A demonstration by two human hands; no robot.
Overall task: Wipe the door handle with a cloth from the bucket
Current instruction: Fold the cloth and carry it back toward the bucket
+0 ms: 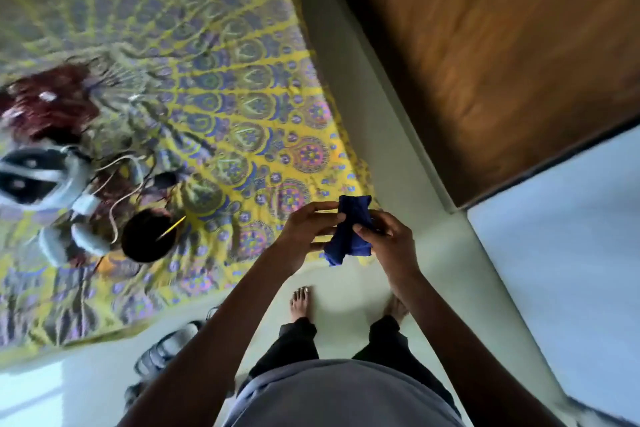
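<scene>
A dark blue cloth (350, 230) hangs bunched between both my hands, in front of my body above the floor. My left hand (308, 227) pinches its upper left edge with fingertips. My right hand (386, 239) grips its right side from below. A brown wooden door (485, 55) fills the upper right; no handle shows on it. No bucket is in view.
A bed with a yellow and purple patterned sheet (225, 114) lies to the left, carrying a headset, cables and a round black object (149, 236). Shoes (166, 347) sit on the pale floor near my bare feet. A white wall (571, 236) stands at right.
</scene>
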